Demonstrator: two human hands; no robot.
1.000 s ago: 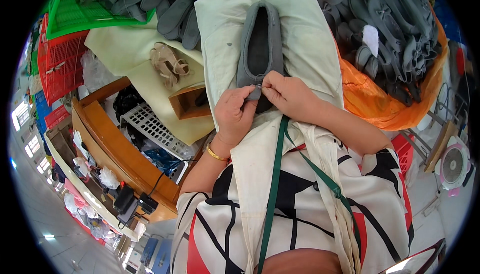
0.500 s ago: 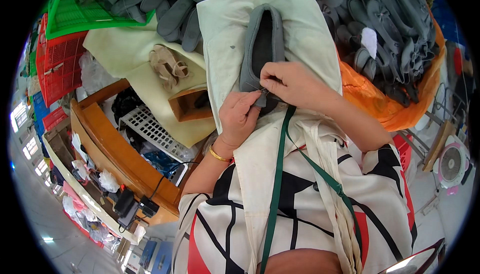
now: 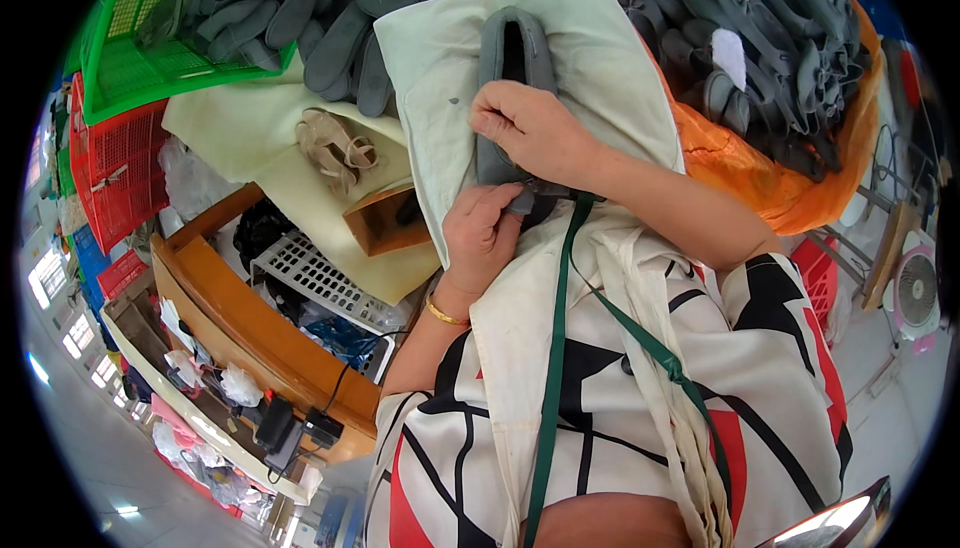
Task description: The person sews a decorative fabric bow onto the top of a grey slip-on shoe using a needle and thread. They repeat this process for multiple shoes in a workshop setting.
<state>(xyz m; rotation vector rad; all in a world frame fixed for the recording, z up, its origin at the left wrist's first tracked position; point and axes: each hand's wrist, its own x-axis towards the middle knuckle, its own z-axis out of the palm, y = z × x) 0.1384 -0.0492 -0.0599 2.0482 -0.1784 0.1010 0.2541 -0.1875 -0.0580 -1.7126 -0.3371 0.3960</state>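
Observation:
A grey flat shoe [image 3: 541,66] lies on a white cushion [image 3: 615,88] in front of me, one end close to my body. My left hand [image 3: 478,233] pinches a small grey fabric piece [image 3: 521,202] at the shoe's near end. Above the shoe's middle, my right hand [image 3: 535,128] is closed with thumb and fingers together. Whatever it pinches is too small to make out, and the hand covers part of the shoe. A green strap [image 3: 556,348] runs down over my cream apron [image 3: 500,338].
Many grey shoes fill a green basket [image 3: 130,93] at far left and an orange sack [image 3: 720,188] at right. Beige sandals [image 3: 330,148] lie on pale yellow sheeting [image 3: 225,98], near an open wooden box [image 3: 380,228]. A fan [image 3: 914,293] stands far right.
My right hand has lifted up and left, away from my left hand, and now covers more of the shoe. The left hand keeps its pinch. The whole view has shifted slightly.

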